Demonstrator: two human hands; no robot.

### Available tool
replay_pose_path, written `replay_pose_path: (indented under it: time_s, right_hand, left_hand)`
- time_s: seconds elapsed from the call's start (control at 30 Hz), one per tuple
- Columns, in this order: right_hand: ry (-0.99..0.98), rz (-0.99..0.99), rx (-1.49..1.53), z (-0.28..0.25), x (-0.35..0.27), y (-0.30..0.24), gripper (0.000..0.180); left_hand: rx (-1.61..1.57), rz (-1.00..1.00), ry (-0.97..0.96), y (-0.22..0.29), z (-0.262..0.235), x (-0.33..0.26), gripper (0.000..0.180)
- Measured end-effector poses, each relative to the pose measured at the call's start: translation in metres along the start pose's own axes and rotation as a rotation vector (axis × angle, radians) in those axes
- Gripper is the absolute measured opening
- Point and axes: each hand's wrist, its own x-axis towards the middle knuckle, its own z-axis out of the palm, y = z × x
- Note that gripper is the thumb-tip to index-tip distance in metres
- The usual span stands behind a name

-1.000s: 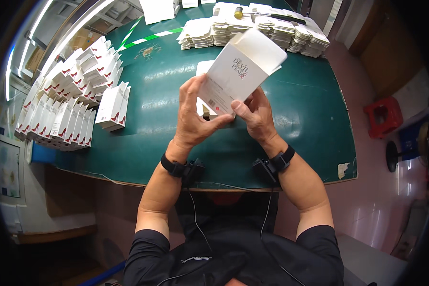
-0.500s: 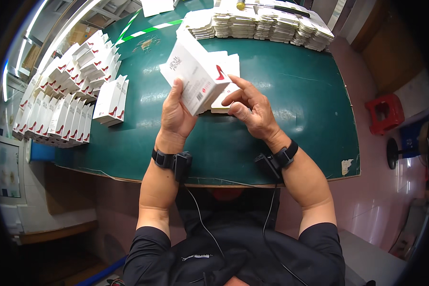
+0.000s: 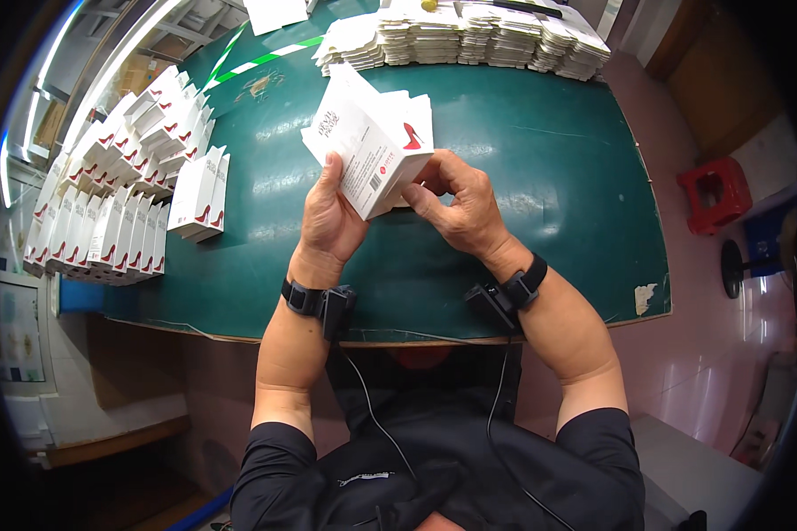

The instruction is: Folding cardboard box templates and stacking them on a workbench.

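While rows of standing boxes, white with red high-heeled shoes, crowd the far left of the green surface, at about nine o'clock from the held box, a pair of boxes with the same shoe stands just to their right, nearer the middle. Green and white tape crosses the surface between ten and eleven o'clock.

At seven o'clock, the left hand wears a black strap at the wrist, and its grip is closed on the white held box, thumb on the printed face. That box is tilted above the surface, its upper end toward eleven o'clock with a flap sticking up, its lower end toward five. The narrow side with a red shoe faces right. Behind it, at two o'clock, some white cardboard shows in part.

At four o'clock, the right hand bends its thumb and fingers around the box's lower end; I cannot tell whether that grip pinches a flap. Flat stacks of cardboard line the surface's far side, between one and two o'clock. Farthest right, at three o'clock, a red stool stands on the floor.
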Motion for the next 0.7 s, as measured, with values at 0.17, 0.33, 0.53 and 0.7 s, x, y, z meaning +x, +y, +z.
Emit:
replay_pose_path:
  time_s: [0.17,0.33,0.53,0.7]
  right_hand:
    - [0.024,-0.003,0.002,0.0000,0.0001,-0.0013,0.029]
    - [0.025,0.012,-0.003,-0.0002,0.0002,-0.0011,0.027]
    - [0.083,0.045,0.055,0.0015,0.0016,-0.0006,0.024]
    - [0.117,0.149,0.059,-0.0010,0.0024,0.0046,0.021]
  left_hand:
    - [0.033,-0.002,-0.001,-0.0029,-0.0011,0.0004,0.062]
    - [0.064,-0.004,0.015,-0.0038,0.0010,0.0004,0.063]
    - [0.143,-0.038,0.016,-0.0049,0.0052,-0.0014,0.065]
    - [0.175,-0.050,0.017,-0.0071,0.0068,-0.0018,0.068]
